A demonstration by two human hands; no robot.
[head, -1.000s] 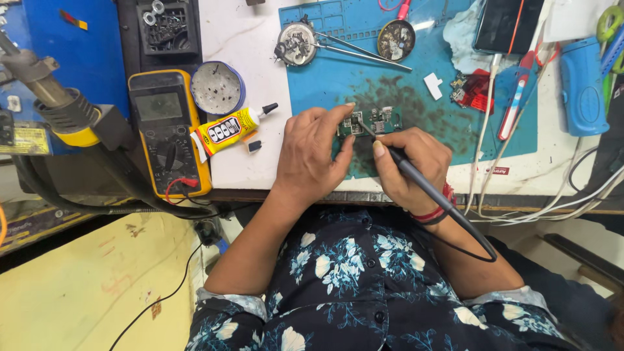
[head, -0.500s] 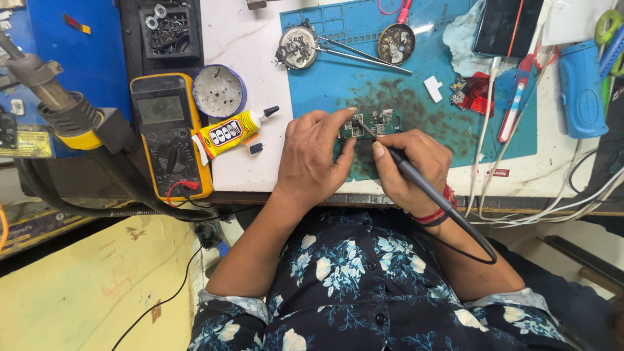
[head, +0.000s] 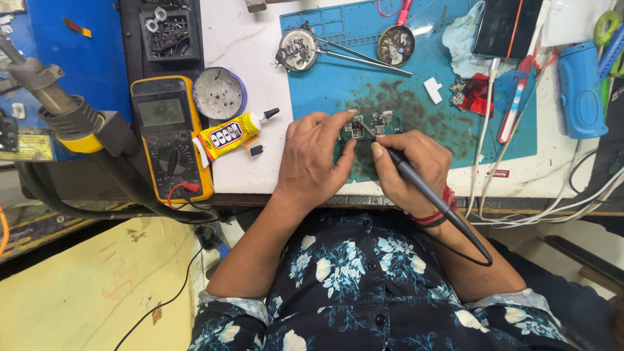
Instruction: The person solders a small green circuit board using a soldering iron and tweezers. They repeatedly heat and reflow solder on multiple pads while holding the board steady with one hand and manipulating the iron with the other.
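Observation:
A small green circuit board (head: 376,123) lies on the stained blue work mat (head: 338,78). My left hand (head: 314,159) rests over the board's left end, its fingers pinching that edge. My right hand (head: 408,169) grips a black soldering iron (head: 416,182) like a pen, and the iron's tip touches the board near its left part. The iron's black cable loops back past my right wrist, which wears red thread bands.
A yellow multimeter (head: 170,136) and a yellow glue tube (head: 231,134) lie left of my hands, with a round tin (head: 220,94) behind. Tweezers (head: 361,55), two small dishes, a red part (head: 471,94), a blue device (head: 580,88) and white cables (head: 520,195) crowd the bench's back and right.
Both hands stay on the board; the iron's tip has shifted only slightly. The view has moved a little.

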